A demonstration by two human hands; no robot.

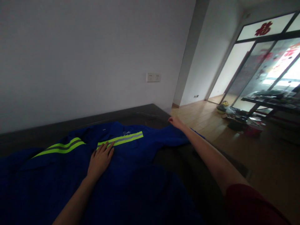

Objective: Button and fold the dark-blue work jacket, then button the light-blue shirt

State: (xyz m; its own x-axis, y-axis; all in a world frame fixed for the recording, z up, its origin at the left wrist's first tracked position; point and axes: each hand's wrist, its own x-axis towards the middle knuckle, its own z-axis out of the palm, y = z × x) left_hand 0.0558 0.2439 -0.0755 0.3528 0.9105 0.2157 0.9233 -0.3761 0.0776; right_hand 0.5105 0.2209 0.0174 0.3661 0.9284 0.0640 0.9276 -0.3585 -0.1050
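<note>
A blue work jacket (131, 175) with yellow-green and grey reflective stripes (122, 138) lies spread on a dark table (140, 113). My left hand (101, 158) rests flat on the jacket's chest, fingers stretched out, touching the stripe. My right hand (175, 122) reaches far out to the end of the jacket's sleeve near the table's far right corner, fingers closed on the sleeve's edge. A dark red sleeve covers my right upper arm.
A white wall with a double socket (153, 77) stands behind the table. To the right are a wooden floor (201, 118), clutter on the floor (236, 120), a low dark table (272, 103) and glass sliding doors (264, 68).
</note>
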